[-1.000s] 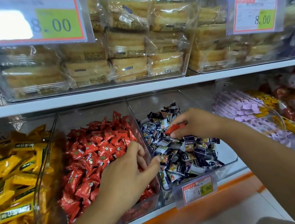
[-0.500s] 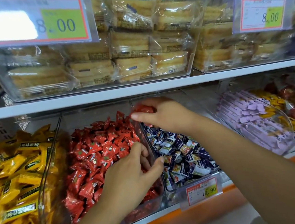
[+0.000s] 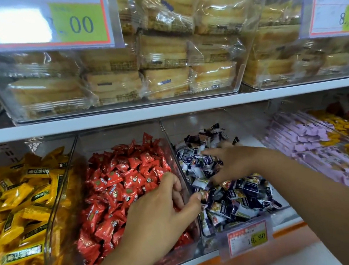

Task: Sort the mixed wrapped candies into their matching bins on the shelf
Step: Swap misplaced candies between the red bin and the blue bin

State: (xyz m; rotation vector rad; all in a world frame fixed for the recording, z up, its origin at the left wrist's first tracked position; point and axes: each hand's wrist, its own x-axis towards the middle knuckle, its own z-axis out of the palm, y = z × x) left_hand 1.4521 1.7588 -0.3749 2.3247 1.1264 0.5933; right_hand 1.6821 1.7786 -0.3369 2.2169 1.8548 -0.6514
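Note:
A clear bin of red wrapped candies (image 3: 131, 178) stands in the middle of the lower shelf. Right of it is a clear bin of dark-blue and white wrapped candies (image 3: 238, 196). My left hand (image 3: 166, 213) grips the clear wall (image 3: 169, 141) between the two bins, fingers on the red side and thumb on the blue side. My right hand (image 3: 235, 163) lies on the dark-blue candies with fingers spread and holds nothing that I can see.
A bin of yellow wrapped candies (image 3: 17, 199) stands at the left, and purple ones (image 3: 309, 141) with yellow and red pieces at the right. A price tag (image 3: 249, 239) hangs on the blue bin's front. The upper shelf (image 3: 167, 109) carries wrapped cakes (image 3: 164, 80).
My right hand lifted a red candy from the dark-blue bin, carried it over the red bin, and is back on the dark-blue candies without it. The left hand stayed put.

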